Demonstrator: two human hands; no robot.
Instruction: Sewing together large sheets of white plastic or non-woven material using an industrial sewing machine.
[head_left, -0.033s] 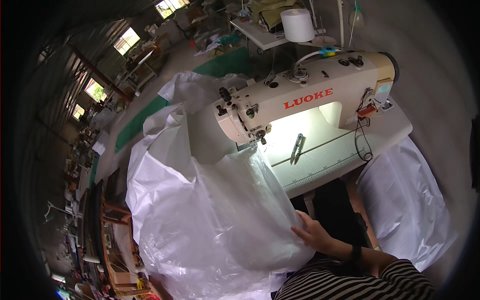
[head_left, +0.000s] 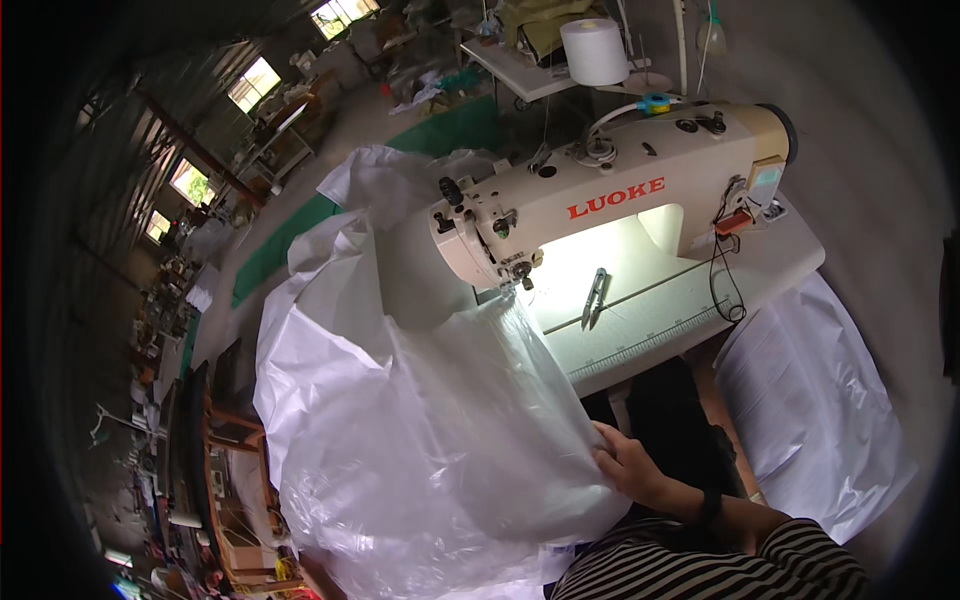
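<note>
A large sheet of white translucent plastic (head_left: 450,430) hangs in folds over the left part of the sewing machine's bed, its upper corner lying under the needle area. My right hand (head_left: 628,468) pinches the sheet's right edge below the front of the bed. At the bottom left, a bit of my left arm or hand (head_left: 318,577) shows beside the sheet; its fingers are hidden. The white sewing machine (head_left: 610,205) has its lamp lit. Thread snips (head_left: 595,297) lie on the bed under the arm, touched by neither hand.
More white sheeting (head_left: 815,410) hangs at the right of the bed. Behind the machine stand a white thread cone (head_left: 594,52) and a small table (head_left: 515,70). A dark cord (head_left: 716,275) dangles by the machine's right end. Wooden racks (head_left: 235,430) stand at left.
The fingers of my right hand have drawn in slightly on the sheet's edge. The sheet and the machine look the same.
</note>
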